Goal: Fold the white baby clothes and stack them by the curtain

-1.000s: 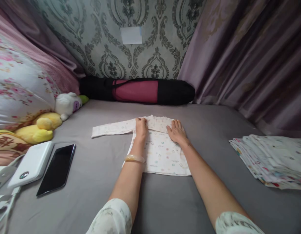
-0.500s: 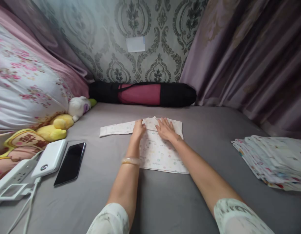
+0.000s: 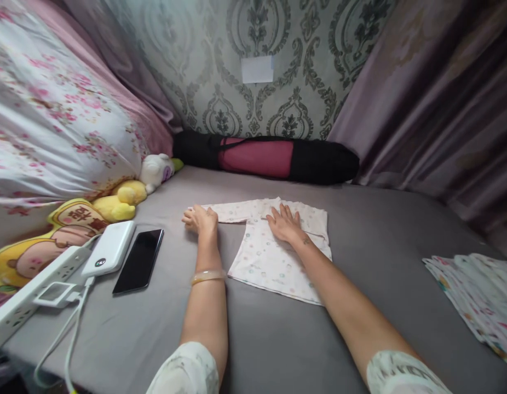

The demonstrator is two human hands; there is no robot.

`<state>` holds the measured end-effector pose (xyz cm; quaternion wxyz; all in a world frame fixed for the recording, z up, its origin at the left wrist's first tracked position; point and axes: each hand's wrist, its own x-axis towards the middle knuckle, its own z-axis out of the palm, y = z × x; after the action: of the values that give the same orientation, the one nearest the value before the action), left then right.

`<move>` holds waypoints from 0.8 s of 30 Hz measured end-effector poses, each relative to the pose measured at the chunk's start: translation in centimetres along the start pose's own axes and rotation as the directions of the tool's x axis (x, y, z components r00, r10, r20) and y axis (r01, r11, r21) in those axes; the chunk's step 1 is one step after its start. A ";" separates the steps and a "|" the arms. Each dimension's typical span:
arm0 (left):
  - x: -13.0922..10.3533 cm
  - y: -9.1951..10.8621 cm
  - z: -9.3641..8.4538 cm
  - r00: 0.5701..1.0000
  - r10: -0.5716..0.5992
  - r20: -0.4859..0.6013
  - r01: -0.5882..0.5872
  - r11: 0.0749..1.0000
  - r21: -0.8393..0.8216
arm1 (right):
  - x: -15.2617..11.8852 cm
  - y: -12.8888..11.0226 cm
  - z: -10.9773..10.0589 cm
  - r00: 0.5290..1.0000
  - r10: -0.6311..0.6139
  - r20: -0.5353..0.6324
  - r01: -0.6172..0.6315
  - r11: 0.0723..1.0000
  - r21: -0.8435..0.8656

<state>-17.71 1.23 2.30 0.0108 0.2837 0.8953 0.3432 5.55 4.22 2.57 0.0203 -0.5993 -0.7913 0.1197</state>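
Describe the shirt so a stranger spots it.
Find the gray sheet, then the black-and-maroon bag along the wall. Nearer the camera lies a pale printed shirt, right hand flat on it. Unlike the layered cloths at right, it has one sleeve stretched left.

At left, phone (image 3: 138,262) beside power bank (image 3: 109,247), power strip (image 3: 34,293) close by; plush toys (image 3: 116,207) in a row along floral cloth (image 3: 68,104). At back, bag (image 3: 257,157) lengthwise by wall (image 3: 220,117), below card (image 3: 257,69); at right, curtain (image 3: 393,120).

Soft, cool light paled the wallpaper (image 3: 264,101) at upper left; the right-hand curtain (image 3: 434,104) sat dim, outer edges stretched and blurred.
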 end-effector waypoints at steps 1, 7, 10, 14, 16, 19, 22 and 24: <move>0.3 -0.4 -0.3 0.998 -0.055 -0.027 0.055 0.998 -0.002 | 0.2 -0.5 0.1 1.000 -0.024 -0.017 0.024 1.000 -0.002; 1.6 -1.6 -0.6 0.984 -0.174 -0.045 0.174 0.985 -0.008 | 1.4 -2.4 2.2 0.987 -0.139 -0.085 0.140 0.990 0.003; 1.9 -1.5 -0.5 0.987 -0.158 -0.031 0.158 0.987 0.013 | 1.5 -2.5 2.8 0.986 -0.140 -0.089 0.141 0.990 0.003; 2.1 -1.5 -0.3 0.987 -0.157 -0.018 0.157 0.988 0.008 | 2.1 -2.7 1.9 0.981 -0.146 -0.129 0.148 0.989 0.007; 2.3 -1.6 -0.3 0.986 -0.165 0.000 0.165 0.986 0.017 | 2.8 -2.9 1.3 0.969 -0.164 -0.186 0.166 0.986 -0.003; 2.8 -1.9 -0.3 0.987 -0.158 0.026 0.158 0.987 -0.014 | 4.0 -3.2 0.5 0.952 -0.222 -0.210 0.229 0.973 0.010; 3.7 -1.8 -0.3 0.988 -0.136 0.072 0.151 0.955 -0.255 | 5.1 -3.0 0.2 0.962 -0.255 -0.102 0.261 0.964 0.053; 4.4 -1.4 -0.3 0.974 -0.176 0.140 0.223 0.817 -0.531 | 5.6 -2.8 0.1 0.966 -0.257 -0.017 0.258 0.964 0.069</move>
<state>-22.13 2.45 2.47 0.1645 0.1878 0.7845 0.5677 1.36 8.82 2.46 0.0600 -0.4907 -0.8577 0.1415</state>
